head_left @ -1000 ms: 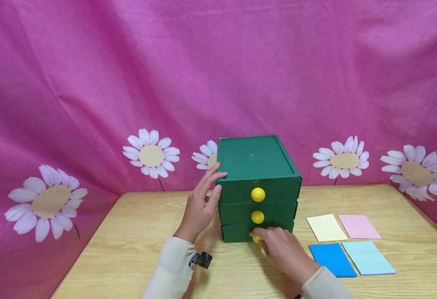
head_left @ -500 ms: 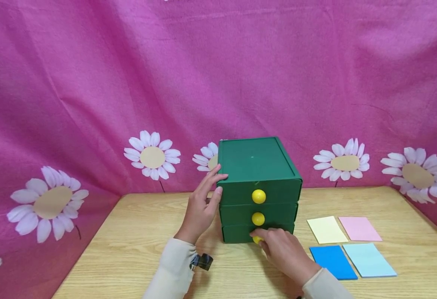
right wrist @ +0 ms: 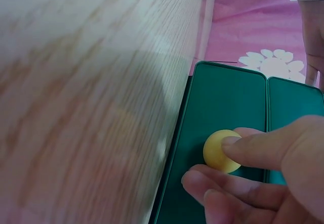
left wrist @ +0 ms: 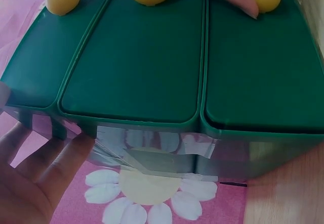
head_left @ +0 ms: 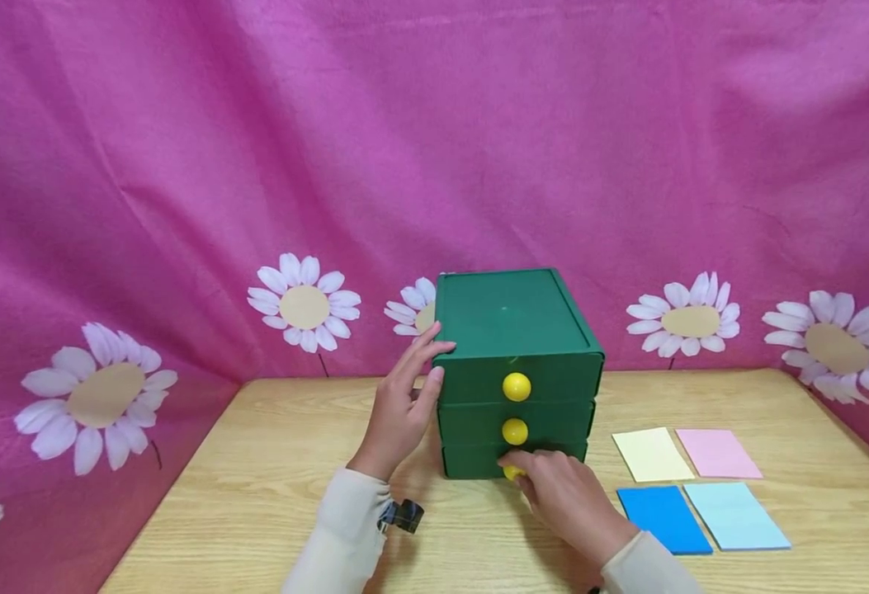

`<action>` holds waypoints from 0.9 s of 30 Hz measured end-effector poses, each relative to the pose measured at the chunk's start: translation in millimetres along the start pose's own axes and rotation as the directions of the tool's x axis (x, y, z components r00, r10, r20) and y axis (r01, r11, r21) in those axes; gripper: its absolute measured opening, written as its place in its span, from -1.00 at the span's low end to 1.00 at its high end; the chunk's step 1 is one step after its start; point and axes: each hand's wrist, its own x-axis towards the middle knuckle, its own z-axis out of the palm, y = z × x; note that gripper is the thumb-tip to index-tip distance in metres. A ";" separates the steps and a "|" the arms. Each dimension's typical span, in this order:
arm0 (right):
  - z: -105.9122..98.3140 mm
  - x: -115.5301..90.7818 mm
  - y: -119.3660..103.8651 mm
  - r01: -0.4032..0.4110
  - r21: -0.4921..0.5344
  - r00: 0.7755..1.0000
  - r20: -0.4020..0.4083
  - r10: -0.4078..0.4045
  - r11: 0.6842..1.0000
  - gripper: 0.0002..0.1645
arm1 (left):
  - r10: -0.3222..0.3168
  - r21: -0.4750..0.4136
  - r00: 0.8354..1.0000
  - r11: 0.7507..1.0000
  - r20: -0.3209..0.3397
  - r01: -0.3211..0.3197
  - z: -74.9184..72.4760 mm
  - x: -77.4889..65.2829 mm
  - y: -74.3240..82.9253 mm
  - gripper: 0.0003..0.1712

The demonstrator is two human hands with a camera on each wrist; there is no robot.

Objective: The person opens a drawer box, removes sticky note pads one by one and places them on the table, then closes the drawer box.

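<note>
A green three-drawer box (head_left: 512, 313) stands on the table, with a round yellow knob on each drawer. All the drawers look pushed in. My left hand (head_left: 395, 421) rests against its left side near the upper front corner, fingers extended; the left wrist view also shows those fingers (left wrist: 63, 166) along the side. My right hand (head_left: 571, 499) pinches the bottom drawer's knob (right wrist: 217, 150) between thumb and finger. The top knob (head_left: 517, 387) and middle knob (head_left: 514, 431) are untouched. The inside of the drawers is hidden.
To the right of the box lie a pale yellow pad (head_left: 653, 454), a pink pad (head_left: 720, 453), a blue pad (head_left: 664, 520) and a light aqua pad (head_left: 737, 516). A magenta cloth (head_left: 479, 148) with white flowers hangs behind and beside the wooden table (head_left: 256, 487).
</note>
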 end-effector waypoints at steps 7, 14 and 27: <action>-4.2 4.1 0.1 -0.011 -0.009 1.000 -0.008 0.011 1.000 -0.74 | 0.017 0.010 1.000 1.000 -0.003 -0.017 -0.5 5.1 -0.3 -0.63; -5.4 4.3 1.0 -0.023 -0.010 1.000 0.004 0.023 1.000 -0.74 | 0.013 0.002 1.000 1.000 0.005 -0.013 5.6 3.6 -23.5 -0.62; -0.1 0.6 -0.6 -0.035 0.019 0.999 0.014 0.035 0.999 -0.75 | 0.018 0.007 1.000 1.000 -0.012 -0.017 7.2 -2.0 -25.3 -0.62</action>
